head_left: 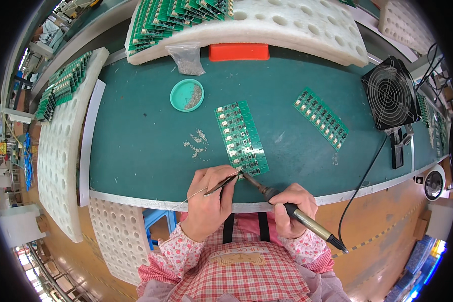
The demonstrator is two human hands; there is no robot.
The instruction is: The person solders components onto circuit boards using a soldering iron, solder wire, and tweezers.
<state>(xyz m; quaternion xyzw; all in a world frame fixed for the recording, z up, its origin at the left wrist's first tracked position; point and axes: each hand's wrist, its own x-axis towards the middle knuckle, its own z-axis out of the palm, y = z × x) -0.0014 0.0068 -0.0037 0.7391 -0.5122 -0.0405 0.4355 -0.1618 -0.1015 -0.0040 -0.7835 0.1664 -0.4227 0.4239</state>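
Circuit board: mid-bench, its six-o'clock end under the tool tips.
Left hand: at seven o'clock, pinching tweezers.
Right hand: five o'clock, gripping a soldering iron.
Loose parts: nine o'clock.
Teal dish: ten o'clock.
Red box: twelve o'clock.

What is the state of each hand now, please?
Left hand: closed, holding dark slender tweezers and thin silvery wire.
Right hand: closed, holding a pen-shaped, black-and-brass-coloured soldering iron.
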